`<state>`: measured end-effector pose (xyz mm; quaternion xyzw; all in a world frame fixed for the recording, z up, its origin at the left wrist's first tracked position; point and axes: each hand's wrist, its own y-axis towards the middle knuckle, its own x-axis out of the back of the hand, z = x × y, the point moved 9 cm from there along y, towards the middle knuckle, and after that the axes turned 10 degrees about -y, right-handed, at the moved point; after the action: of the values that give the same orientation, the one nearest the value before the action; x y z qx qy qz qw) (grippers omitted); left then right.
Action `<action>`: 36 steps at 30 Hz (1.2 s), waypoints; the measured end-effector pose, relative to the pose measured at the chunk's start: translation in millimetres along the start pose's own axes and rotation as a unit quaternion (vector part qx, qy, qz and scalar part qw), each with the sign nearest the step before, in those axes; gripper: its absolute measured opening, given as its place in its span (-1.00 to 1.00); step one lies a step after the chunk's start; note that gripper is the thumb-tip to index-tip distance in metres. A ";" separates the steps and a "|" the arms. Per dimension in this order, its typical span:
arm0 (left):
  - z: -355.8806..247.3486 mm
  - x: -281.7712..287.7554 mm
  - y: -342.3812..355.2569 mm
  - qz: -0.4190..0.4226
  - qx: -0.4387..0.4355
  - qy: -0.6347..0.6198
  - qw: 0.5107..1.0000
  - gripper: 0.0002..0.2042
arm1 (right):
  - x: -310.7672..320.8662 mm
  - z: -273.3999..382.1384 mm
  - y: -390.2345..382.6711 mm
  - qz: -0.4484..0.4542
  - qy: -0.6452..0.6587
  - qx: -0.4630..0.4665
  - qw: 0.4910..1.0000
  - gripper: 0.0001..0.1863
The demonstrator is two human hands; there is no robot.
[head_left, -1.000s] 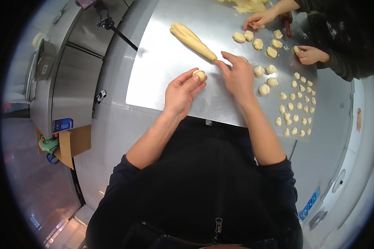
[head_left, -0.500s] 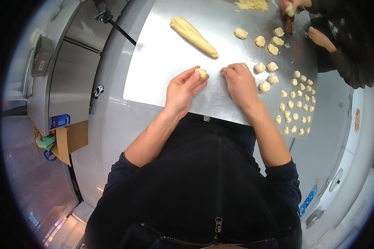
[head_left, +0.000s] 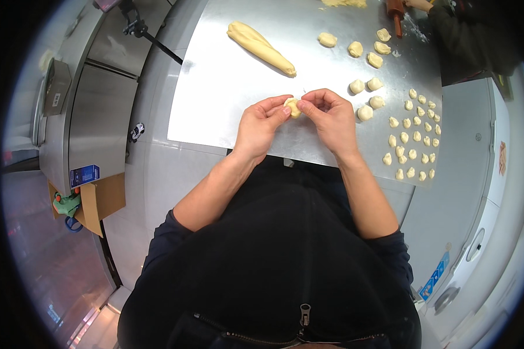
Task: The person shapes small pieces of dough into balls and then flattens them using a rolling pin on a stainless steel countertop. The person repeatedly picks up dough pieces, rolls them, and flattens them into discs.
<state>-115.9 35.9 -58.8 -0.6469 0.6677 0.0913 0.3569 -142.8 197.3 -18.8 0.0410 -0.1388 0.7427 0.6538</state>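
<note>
Between my two hands, above the near edge of the steel table (head_left: 209,110), is a small piece of pale yellow dough (head_left: 293,107). My left hand (head_left: 259,125) pinches it from the left between thumb and fingers. From the other side, my right hand (head_left: 332,119) grips its edge with thumb and fingertips. Beyond them a long dough log (head_left: 262,49) lies at a slant. Several round dough balls (head_left: 365,113) sit just right of my right hand, with flatter dough pieces (head_left: 355,49) farther back.
Rows of small dough lumps (head_left: 417,136) cover the table's right end. At the far right a co-worker's dark sleeve (head_left: 471,41) reaches in beside a rolling pin (head_left: 396,17). A black stand arm (head_left: 157,43) rises near the left corner; a cardboard box (head_left: 108,200) stands at left.
My right hand has come up off the table to the dough in my left hand and now grips it too. The co-worker's nearer hand has gone out of view.
</note>
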 end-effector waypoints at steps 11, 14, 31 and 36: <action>-30.4 -20.4 -8.6 -0.018 -0.121 0.210 0.970 -0.73 | -1.1 -7.0 -2.6 -0.002 0.031 -0.025 0.999 -0.75; -24.2 -26.7 -9.5 0.001 -0.078 0.248 0.965 -0.75 | 5.7 5.8 -10.3 -0.070 -0.044 0.038 0.996 -0.77; -62.1 -67.6 -31.0 0.062 -0.313 0.439 0.840 -0.79 | 27.9 16.7 -27.3 -0.030 -0.024 0.043 0.998 -0.77; -60.6 -84.9 -39.2 0.110 -0.350 0.521 0.771 -0.79 | 36.4 62.7 -46.8 -0.143 -0.237 0.238 0.931 -0.74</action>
<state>-109.0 62.6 49.1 -0.5975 0.7398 0.0058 -0.3092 -109.6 221.0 57.2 0.3892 -0.1016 0.6214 0.6724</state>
